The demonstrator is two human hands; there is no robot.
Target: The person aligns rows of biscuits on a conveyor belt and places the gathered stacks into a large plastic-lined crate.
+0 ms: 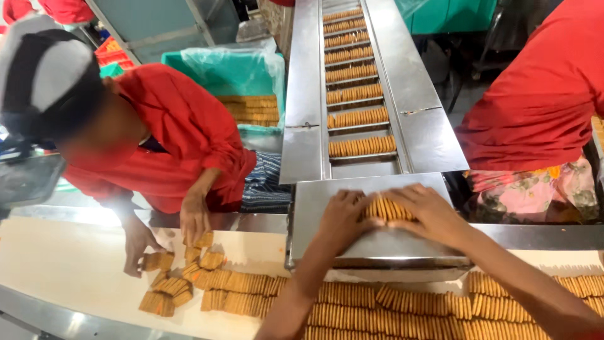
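Note:
My left hand [340, 214] and my right hand [426, 212] press together from both sides on a row of tan biscuits [385, 208] standing on edge on the steel chute plate [314, 208]. Both hands grip this stack at the lower end of the feed lane. Further rows of biscuits [362, 147] lie in the steel lane [358, 88] above, one behind another. Below my arms, several rows of biscuits [390, 308] lie on the cream belt [69, 264].
A person in red at the left leans over the belt, hands on loose biscuit stacks [170, 286]. Another person in red [541, 101] stands at the right. A green lined crate [251, 107] holds stacked biscuits behind the belt.

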